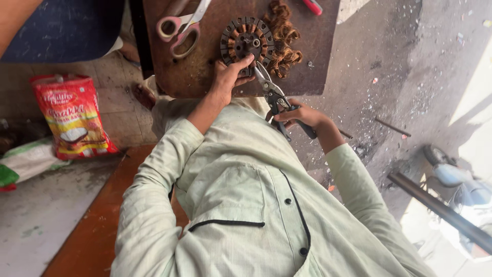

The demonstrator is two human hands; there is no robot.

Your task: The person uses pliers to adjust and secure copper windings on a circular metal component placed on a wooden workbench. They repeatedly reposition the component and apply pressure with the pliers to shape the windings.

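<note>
I read the step as snipping copper winding off the stator, so my notes start there. The rusty brown metal surface (205, 77) sits at 12 o'clock of the view. On it lies the round dark slotted motor stator (247, 42), and the curly mass of copper wire (283, 41) spills from its 3 o'clock side. To do the cut well, I judge the stator must be pinned flat so it does not spin, the blades fed low into a slot against the core, and only a few strands taken per bite. Fingers should stay clear of the blade line.

The left hand (225, 77) comes from 7 o'clock, forearm in a pale green sleeve. Its palm is down at the stator's 6 o'clock rim, fingertips pressed onto the core, thumb side touching the edge. This grip is pressing, not wrapped round.

The right hand (300, 115) sits at 4 o'clock of the stator, off the surface edge, wrist bent inward. Its grip is closed round the dark handles of the grey metal snips (271, 92). The blades point to 11 o'clock and reach the stator's lower right rim, just beside the left fingertips. I cannot tell whether the blades are open.

Pink-handled scissors (182, 25) lie at 9 o'clock of the stator, apart from both hands. A red and yellow printed food bag (72, 115) stands on the floor, far to 9 o'clock.
</note>
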